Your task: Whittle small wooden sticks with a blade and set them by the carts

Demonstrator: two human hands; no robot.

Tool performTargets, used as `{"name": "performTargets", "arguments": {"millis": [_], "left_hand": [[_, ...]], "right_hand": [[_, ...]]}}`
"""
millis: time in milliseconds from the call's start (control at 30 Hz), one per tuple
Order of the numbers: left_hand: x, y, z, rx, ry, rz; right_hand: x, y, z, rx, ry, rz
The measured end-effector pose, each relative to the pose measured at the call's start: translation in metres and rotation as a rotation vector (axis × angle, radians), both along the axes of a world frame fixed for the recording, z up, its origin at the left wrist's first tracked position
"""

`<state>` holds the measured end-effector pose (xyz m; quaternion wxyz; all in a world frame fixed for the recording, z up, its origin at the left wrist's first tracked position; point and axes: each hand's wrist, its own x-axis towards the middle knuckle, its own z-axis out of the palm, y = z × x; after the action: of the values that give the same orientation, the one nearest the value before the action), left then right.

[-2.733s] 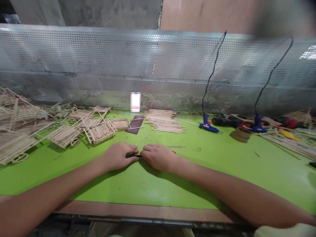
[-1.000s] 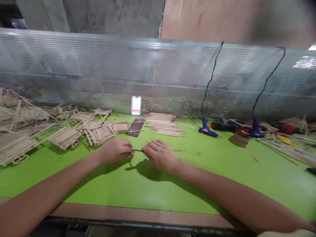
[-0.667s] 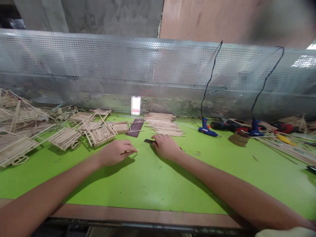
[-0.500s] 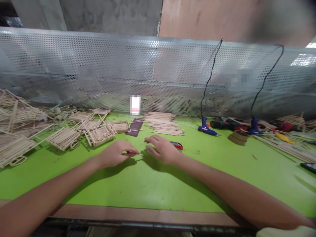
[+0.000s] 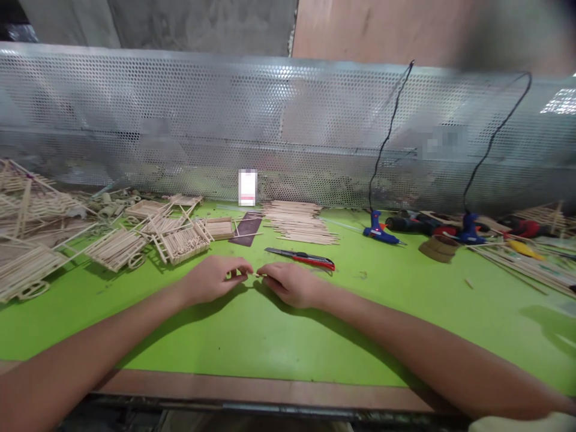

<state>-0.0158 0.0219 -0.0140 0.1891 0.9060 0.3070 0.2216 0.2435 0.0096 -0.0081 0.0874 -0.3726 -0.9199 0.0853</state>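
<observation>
My left hand and my right hand meet low over the green table, fingertips almost touching. A short, thin piece of wooden stick shows between them, its ends at the pinched fingers of both hands. Much of it is covered by the fingers. Just beyond my right hand lies a red and black utility knife, blade out and pointing left. A stack of thin wooden sticks is farther back, beside a dark sheet of sandpaper-like material.
Small stick-built carts crowd the left side. Two blue glue guns, one nearer and one farther right, trail black cords. A brown tape roll sits between them. A perforated metal panel stands along the back.
My right hand has lowered and closed its fingers at the small stick piece, uncovering the utility knife behind it. My left hand stays nearly in place.
</observation>
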Motion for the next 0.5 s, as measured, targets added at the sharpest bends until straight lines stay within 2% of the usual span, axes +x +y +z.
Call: {"name": "performTargets", "arguments": {"millis": [100,267,367,500], "left_hand": [[0.001,-0.001,0.002,0.043,0.038,0.007],[0.004,-0.004,0.005,0.029,0.08,0.002],[0.0,-0.003,0.006,0.086,0.132,0.007],[-0.002,-0.002,0.006,0.184,0.161,-0.087]], "right_hand": [[-0.003,-0.001,0.001,0.023,-0.069,-0.017],[-0.009,-0.005,0.006,0.028,-0.137,-0.078],[-0.011,-0.007,0.011,0.032,-0.223,-0.091],[-0.014,-0.01,0.017,0.078,-0.321,-0.08]]}}
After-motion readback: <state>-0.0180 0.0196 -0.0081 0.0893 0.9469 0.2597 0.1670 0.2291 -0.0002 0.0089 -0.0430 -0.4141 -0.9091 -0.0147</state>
